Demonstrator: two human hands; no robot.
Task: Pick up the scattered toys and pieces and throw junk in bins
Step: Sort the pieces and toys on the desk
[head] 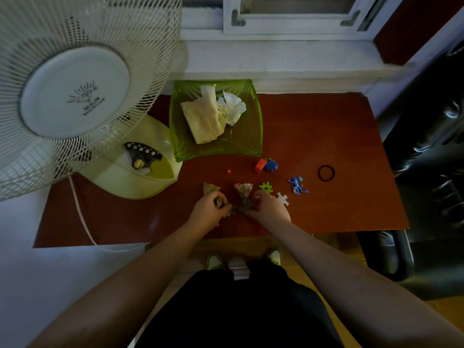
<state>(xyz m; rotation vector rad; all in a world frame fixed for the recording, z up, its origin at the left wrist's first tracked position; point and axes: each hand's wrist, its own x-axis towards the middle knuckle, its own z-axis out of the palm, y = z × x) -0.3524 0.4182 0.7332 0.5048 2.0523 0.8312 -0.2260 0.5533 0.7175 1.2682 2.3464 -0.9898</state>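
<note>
Lettering on the fan [75, 92] beyond your left hand [209, 209] reads "DIAMOND". Both hands pinch small dark toys [242, 208]; your right hand [270, 208] sits beside a puzzle piece [283, 198]; green bin [251, 144] ahead.

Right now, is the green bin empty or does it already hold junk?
Not empty. The green bin holds a folded tan paper bag and a crumpled white tissue.
</note>
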